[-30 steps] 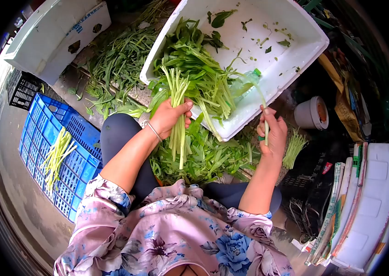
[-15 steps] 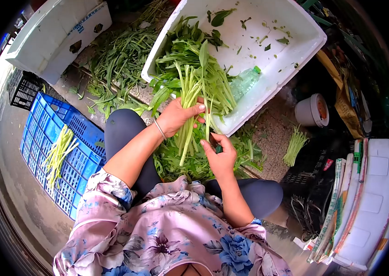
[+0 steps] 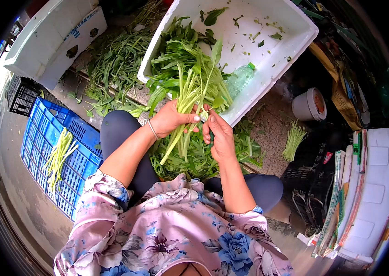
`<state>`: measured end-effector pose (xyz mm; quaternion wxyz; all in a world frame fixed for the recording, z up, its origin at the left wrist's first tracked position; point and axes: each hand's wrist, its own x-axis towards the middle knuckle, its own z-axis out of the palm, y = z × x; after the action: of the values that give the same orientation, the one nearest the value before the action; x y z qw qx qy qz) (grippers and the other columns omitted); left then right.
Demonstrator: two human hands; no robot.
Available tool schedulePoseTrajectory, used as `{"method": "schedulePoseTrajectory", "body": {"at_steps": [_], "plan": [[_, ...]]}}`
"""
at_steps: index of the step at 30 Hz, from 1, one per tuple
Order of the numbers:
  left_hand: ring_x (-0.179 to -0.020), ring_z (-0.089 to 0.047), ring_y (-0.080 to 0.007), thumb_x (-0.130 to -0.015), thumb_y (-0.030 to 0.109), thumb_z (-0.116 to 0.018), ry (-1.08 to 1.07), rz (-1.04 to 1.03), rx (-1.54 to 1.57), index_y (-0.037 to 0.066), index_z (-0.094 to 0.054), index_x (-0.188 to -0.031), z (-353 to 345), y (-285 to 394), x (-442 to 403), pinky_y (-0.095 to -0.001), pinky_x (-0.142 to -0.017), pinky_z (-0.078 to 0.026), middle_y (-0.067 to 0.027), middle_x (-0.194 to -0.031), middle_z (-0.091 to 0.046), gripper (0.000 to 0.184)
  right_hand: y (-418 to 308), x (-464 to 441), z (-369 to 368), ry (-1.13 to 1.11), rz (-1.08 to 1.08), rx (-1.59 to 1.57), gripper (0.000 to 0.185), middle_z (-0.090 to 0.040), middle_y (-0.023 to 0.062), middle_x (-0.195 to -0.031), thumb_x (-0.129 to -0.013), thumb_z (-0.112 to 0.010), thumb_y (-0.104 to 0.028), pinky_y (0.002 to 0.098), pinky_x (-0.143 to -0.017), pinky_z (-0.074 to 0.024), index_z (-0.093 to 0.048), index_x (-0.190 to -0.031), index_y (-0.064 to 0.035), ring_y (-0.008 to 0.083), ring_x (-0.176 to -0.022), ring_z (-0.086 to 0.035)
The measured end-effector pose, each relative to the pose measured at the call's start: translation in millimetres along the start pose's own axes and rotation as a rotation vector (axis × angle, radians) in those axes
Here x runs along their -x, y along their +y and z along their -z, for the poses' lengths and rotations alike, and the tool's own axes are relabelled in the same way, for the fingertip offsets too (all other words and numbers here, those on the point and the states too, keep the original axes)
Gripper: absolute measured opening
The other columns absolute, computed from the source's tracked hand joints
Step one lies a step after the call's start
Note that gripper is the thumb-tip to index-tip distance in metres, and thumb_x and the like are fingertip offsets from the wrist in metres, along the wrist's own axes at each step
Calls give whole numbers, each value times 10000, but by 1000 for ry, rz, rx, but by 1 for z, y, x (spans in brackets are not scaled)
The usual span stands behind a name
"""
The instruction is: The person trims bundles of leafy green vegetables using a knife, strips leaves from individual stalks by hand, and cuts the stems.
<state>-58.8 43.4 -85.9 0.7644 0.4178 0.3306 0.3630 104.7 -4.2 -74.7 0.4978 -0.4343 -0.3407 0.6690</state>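
Setting: a worn floor (image 3: pixel 33 202) strewn with greens. Item: bundle (image 3: pixel 183 92) of pale green stems, tilted, in front of the near edge of a white box (image 3: pixel 272 57). Left hand (image 3: pixel 171 120): grip clamped around the bundle, a bracelet (image 3: pixel 152 129) at the wrist. Right hand (image 3: pixel 219 134): just beside it, fingers curled inward; whether its grip pinches a stem, cannot tell. In the box: leafy greens (image 3: pixel 176 50), left side; one clear bottle (image 3: pixel 240 82), near corner. Beneath the hands: loose leaves (image 3: pixel 194 161). Left: blue crate (image 3: pixel 78 186), cut stems (image 3: pixel 59 149) on top. Right: small bunch (image 3: pixel 294 142) on the ground; white bucket (image 3: pixel 303 106), near the box, tilted. Far right: foam panels (image 3: pixel 376 184), standing.
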Motion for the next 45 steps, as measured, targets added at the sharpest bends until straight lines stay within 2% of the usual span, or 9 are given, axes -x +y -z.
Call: {"method": "schedulePoseTrajectory", "body": {"at_steps": [7,9,12,19,27,29,35,41,45], "plan": [[-620,-626,-156,-756,125,-683,-63,105,-52,40,-533,-989,7,1,5,-210,-442,-444,-36,-809,-587,290,18,5,25,325,30,-139,398,-378,-54,-601,-903,-497,-297,158,-415,-267,-470,-1227,-67,31,-481,-346],[-630,-629,-163,-771,135,-670,-122,135,-66,40,-538,-1019,10,-3,5,-212,-451,-446,-41,-806,-588,296,19,6,36,250,-15,-128,462,-370,-43,-595,-907,-470,-339,180,-428,-286,-402,-1272,-65,50,-482,-349],[-658,-630,-183,-806,140,-626,-214,157,-40,18,-518,-1025,6,0,6,-217,-477,-455,-65,-792,-584,273,16,0,38,-356,-213,-697,557,-352,-21,-586,-923,-359,-420,230,-467,-304,-269,-1343,-66,93,-489,-318],[-660,-638,-189,-820,150,-607,-251,172,-27,22,-514,-1042,5,1,7,-213,-470,-454,-77,-804,-600,272,1,-18,17,-352,-104,-784,465,-356,-24,-591,-926,-386,-380,213,-437,-309,-332,-1324,-146,79,-488,-321],[-636,-633,-175,-805,171,-637,-202,201,-47,56,-544,-1039,9,-1,7,-214,-467,-451,-48,-800,-592,277,28,-21,51,302,35,398,382,-441,-24,-609,-880,-545,-220,187,-451,-311,-502,-1209,-31,44,-535,-399],[-633,-630,-164,-799,167,-646,-203,181,-40,58,-551,-1033,9,-2,8,-208,-463,-450,-41,-793,-590,275,16,3,55,-223,-434,55,408,-433,-24,-611,-890,-525,-223,196,-469,-318,-462,-1243,-27,54,-533,-393],[-625,-625,-155,-788,106,-642,-231,270,-106,21,-542,-1028,6,-2,7,-214,-478,-458,-54,-793,-589,273,0,-10,66,-372,-188,-703,518,-374,-24,-579,-917,-425,-357,214,-444,-310,-317,-1316,-46,80,-482,-325],[-605,-618,-143,-779,88,-644,-235,287,-93,16,-549,-1019,4,-2,9,-214,-481,-460,-39,-770,-582,267,-23,-28,74,-141,-165,-330,463,-356,-56,-562,-882,-519,-345,181,-417,-274,-450,-1238,-59,41,-484,-338],[-591,-612,-139,-786,91,-638,-157,340,-163,26,-548,-1014,10,-6,7,-211,-473,-457,-37,-766,-579,254,-7,-34,91,130,-51,370,380,-483,-33,-601,-868,-564,-281,191,-472,-304,-568,-1122,2,33,-533,-379]]}}
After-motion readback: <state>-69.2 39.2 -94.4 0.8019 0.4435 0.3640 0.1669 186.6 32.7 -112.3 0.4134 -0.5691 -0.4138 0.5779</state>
